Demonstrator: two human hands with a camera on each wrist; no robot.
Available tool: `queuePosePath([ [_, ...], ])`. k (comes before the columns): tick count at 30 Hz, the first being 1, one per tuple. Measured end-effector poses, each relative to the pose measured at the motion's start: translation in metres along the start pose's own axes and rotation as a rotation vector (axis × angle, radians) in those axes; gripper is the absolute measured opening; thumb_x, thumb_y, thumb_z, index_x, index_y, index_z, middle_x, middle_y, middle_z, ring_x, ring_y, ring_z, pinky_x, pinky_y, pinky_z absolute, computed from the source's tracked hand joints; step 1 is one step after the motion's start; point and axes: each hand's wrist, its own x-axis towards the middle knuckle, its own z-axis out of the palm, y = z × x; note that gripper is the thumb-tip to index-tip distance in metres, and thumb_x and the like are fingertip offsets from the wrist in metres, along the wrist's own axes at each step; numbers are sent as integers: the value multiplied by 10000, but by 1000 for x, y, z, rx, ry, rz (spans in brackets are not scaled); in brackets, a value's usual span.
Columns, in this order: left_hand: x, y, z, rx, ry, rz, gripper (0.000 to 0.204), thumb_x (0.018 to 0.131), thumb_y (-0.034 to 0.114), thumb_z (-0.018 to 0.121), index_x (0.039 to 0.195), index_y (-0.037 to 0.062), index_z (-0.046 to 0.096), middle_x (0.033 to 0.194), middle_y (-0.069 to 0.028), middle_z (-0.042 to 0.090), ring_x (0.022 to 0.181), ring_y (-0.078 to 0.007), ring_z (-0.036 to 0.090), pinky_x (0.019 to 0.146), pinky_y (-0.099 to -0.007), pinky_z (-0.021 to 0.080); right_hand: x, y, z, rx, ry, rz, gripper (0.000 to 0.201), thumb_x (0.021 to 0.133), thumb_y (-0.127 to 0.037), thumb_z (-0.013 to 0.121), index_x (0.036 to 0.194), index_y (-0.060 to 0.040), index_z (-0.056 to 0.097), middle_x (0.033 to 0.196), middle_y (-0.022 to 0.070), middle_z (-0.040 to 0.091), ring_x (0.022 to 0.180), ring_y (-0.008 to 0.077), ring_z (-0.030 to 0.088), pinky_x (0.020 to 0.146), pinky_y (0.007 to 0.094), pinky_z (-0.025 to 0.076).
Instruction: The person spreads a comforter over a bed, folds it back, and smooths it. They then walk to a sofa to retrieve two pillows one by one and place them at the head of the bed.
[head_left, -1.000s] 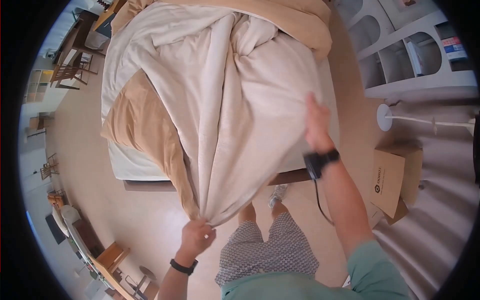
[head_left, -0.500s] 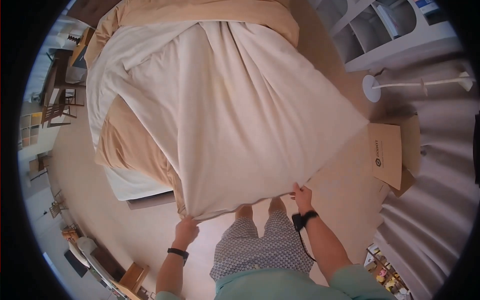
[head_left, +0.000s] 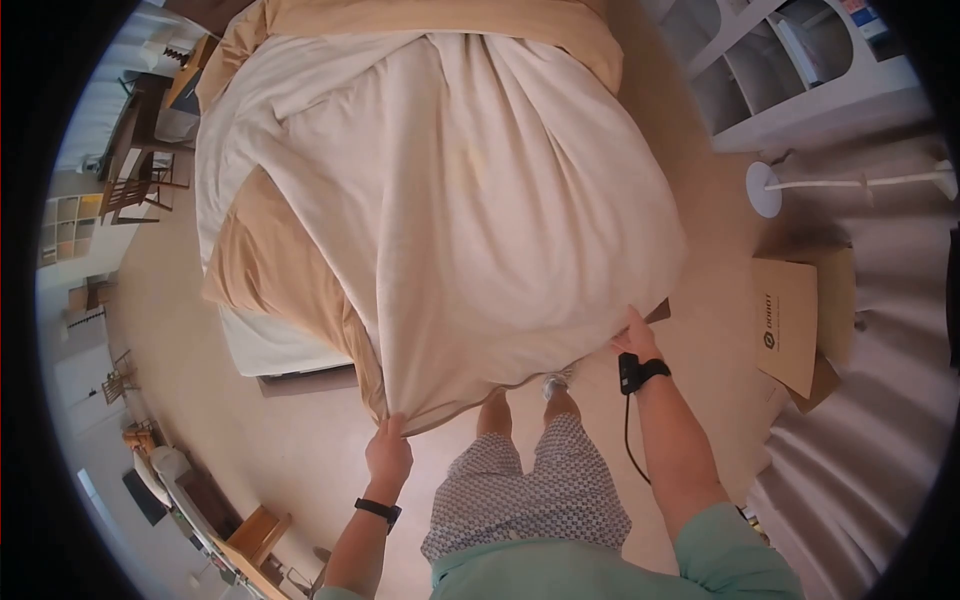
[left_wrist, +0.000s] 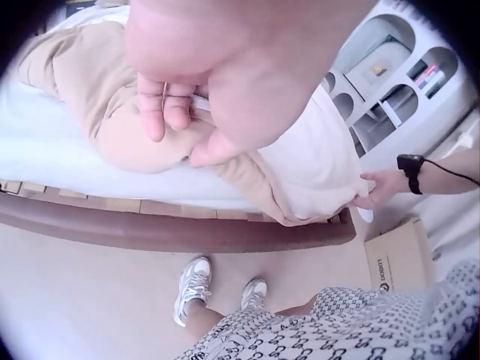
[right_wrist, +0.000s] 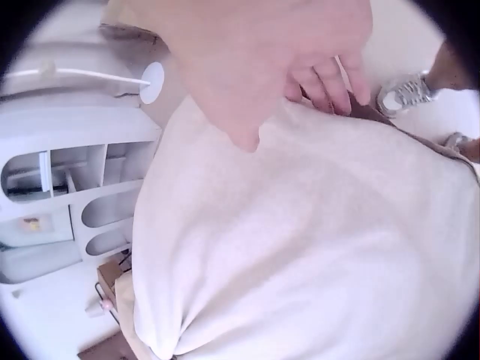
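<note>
- left grip (head_left: 388,455): thumb and fingers are closed on the duvet (head_left: 500,210), whose near edge is pinched on the left, where its cream side and its tan side meet.
- right grip (head_left: 640,345): the same near edge is held farther right, close to the duvet's corner; in the right wrist view the thumb is laid over the cream side and bent fingers are seen at the edge.
- the duvet is spread ahead of both grips, away from the person, and most of the bed is covered by it; between the grips its edge is slung in a shallow sag above the floor (head_left: 700,440).
- just ahead of the left grip the tan side is turned up in a flap, and beside it a corner of the white mattress (head_left: 275,340) is exposed.
- long creases are drawn up the cream side from the left grip; at the far end a tan fold is laid across.
- below the mattress the brown bed frame (left_wrist: 172,229) is seen, with pale shoes (left_wrist: 193,289) planted near it.
- well apart, right of the right grip, a cardboard box (head_left: 785,330) is set beside a grey curtain (head_left: 850,430).
</note>
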Motion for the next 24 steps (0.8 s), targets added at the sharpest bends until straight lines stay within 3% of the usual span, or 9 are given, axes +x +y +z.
queuePosePath([
  [3,-17,-10,-2,70,-52,-61,222,757,-3,550,953,94,586,943,-163,633,768,-412,630,645,-515,504,10,-6,-17,-73,163,-104,658,872,-594,592,1255,-60,555,1130,136,662,991,277,651,833,399,504],
  [7,-52,15,3,-69,-19,19,164,734,10,556,869,104,567,849,-129,617,711,-389,629,606,-503,505,78,0,-44,102,-120,-118,611,886,-558,628,1240,-67,544,1123,134,661,1029,282,640,849,465,529],
  [9,-66,18,19,-88,-121,-49,248,755,37,569,992,106,590,1021,-132,635,818,-367,649,682,-486,528,77,-7,-54,-37,-221,-121,525,904,-463,644,1204,-43,548,1080,117,658,971,256,654,862,421,543],
  [10,-72,12,29,-85,-102,-74,248,755,37,569,992,106,590,1021,-132,635,818,-367,649,682,-486,528,48,-16,-44,-160,-99,-164,476,910,-425,635,1157,-23,566,1027,118,665,900,246,669,792,399,560],
  [12,-76,-2,49,-132,-263,-13,404,791,92,628,1191,117,572,1250,-118,590,1027,-340,630,819,-450,537,11,-25,-36,-376,95,-307,379,913,-351,622,1039,6,595,897,119,671,749,225,685,624,354,561],
  [15,-56,-7,54,-93,-312,14,442,809,104,593,1248,89,545,1382,-127,505,1089,-340,605,885,-457,514,4,-22,-72,-374,346,-486,312,910,-295,626,828,4,596,693,106,641,535,193,649,396,293,457],
  [16,-47,-5,53,-166,-143,20,415,823,142,607,1230,89,549,1325,-131,544,1061,-354,613,872,-459,515,-9,-25,-84,-357,390,-494,306,912,-284,625,812,2,587,694,108,642,542,190,651,398,292,451],
  [21,38,-14,29,-187,-51,-63,429,831,210,629,1232,86,541,1205,-157,588,1039,-374,610,864,-474,507,-1,-44,-160,-431,556,-569,315,926,-291,612,847,12,584,722,109,649,546,179,641,397,287,424],
  [24,111,-56,21,-75,39,-128,432,852,248,597,1252,102,526,1175,-175,593,1045,-376,604,866,-491,501,-25,-54,-141,-461,559,-487,287,931,-297,603,915,-11,599,777,87,652,562,167,623,409,277,408],
])
